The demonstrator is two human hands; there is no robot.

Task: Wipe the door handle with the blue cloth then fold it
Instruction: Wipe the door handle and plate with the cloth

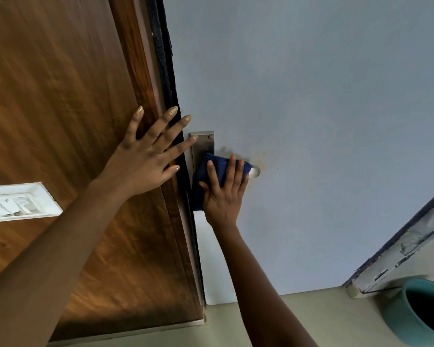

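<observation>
Blue cloth (202, 171) under flat right grip (223, 194) mostly hides door handle (255, 171); left grip (145, 159) spread.

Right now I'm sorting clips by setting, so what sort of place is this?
Probably a doorway inside a home: a pale blue door with a metal handle plate, a wood-grain panel carrying a white switch board, and a teal bin on the floor.

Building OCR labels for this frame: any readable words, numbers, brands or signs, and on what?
No legible text anywhere.
White switch panel: small dark marks on the switches, too blurred to read.
Metal handle plate, blue cloth, teal container: no markings visible.
</observation>
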